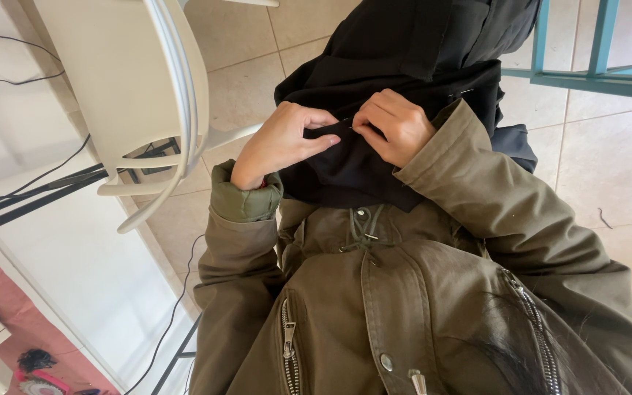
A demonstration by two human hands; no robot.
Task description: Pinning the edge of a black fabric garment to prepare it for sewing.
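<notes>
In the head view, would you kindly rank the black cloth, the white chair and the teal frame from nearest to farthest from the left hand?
1. Black cloth: pinched in the left hand, at centre.
2. White chair: just to the left of that hand, apart from it.
3. Teal frame: farthest, at upper right, beyond the right hand.

The black fabric (404, 58) runs off the top edge, so its full shape cannot be told. Where the left hand (279, 143) and right hand (396, 124) meet on it, the fingertips are tucked into a fold, and what they pinch there is too small to make out. Left of the fabric, the white chair (133, 80) is cut by the top edge. Right of it, only part of a teal frame (594, 73) shows.
</notes>
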